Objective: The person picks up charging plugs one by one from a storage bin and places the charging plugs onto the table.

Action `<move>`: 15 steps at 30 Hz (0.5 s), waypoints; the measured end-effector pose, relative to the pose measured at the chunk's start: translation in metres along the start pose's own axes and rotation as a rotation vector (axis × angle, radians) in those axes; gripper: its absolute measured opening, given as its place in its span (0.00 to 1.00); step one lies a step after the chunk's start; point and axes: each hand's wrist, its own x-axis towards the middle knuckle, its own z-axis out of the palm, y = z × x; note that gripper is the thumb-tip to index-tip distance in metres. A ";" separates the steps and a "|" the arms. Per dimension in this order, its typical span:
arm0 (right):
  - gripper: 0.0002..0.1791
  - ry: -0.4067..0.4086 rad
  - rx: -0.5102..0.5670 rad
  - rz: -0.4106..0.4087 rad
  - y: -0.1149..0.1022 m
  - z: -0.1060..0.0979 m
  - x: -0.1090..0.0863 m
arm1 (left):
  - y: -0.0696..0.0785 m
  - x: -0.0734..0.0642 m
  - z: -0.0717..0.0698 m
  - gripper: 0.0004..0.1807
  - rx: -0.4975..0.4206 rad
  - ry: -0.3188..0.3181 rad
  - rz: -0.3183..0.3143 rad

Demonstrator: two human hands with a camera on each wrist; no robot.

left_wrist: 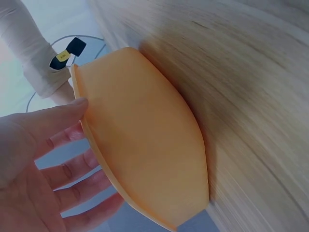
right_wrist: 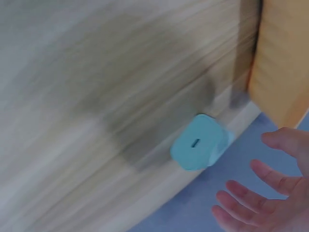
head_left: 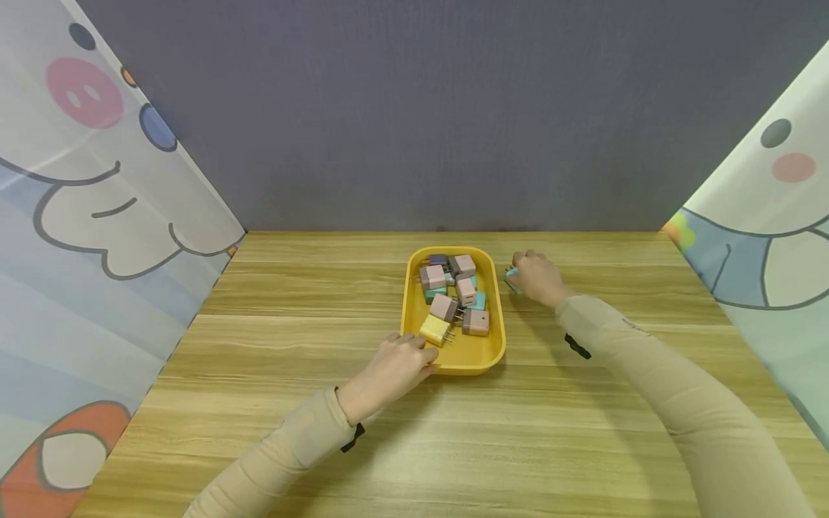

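A yellow tray (head_left: 473, 356) stands on the table with several charger plugs in it. My left hand (head_left: 396, 363) grips its near left rim; in the left wrist view the thumb (left_wrist: 63, 113) lies against the outer wall and the fingers reach over the edge. My right hand (head_left: 539, 277) is just right of the tray's far end, over a teal charger plug (head_left: 512, 279). In the right wrist view that plug (right_wrist: 200, 142) lies on the table, a small slot in its face, apart from the spread fingers (right_wrist: 236, 193).
Inside the tray are a yellow plug (head_left: 435, 329), a dark blue plug (head_left: 438, 260), and several pinkish and teal ones. A grey panel (head_left: 414, 115) rises behind the wooden table (head_left: 311, 309). Cartoon-printed sheets (head_left: 84, 216) flank both sides.
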 end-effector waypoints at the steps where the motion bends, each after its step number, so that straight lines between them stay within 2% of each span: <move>1: 0.17 0.004 -0.014 -0.013 -0.002 -0.001 0.000 | 0.000 0.000 0.000 0.06 0.002 0.000 0.000; 15: 0.14 0.055 -0.071 -0.120 -0.023 -0.019 -0.003 | 0.003 0.000 -0.001 0.06 -0.009 0.006 -0.032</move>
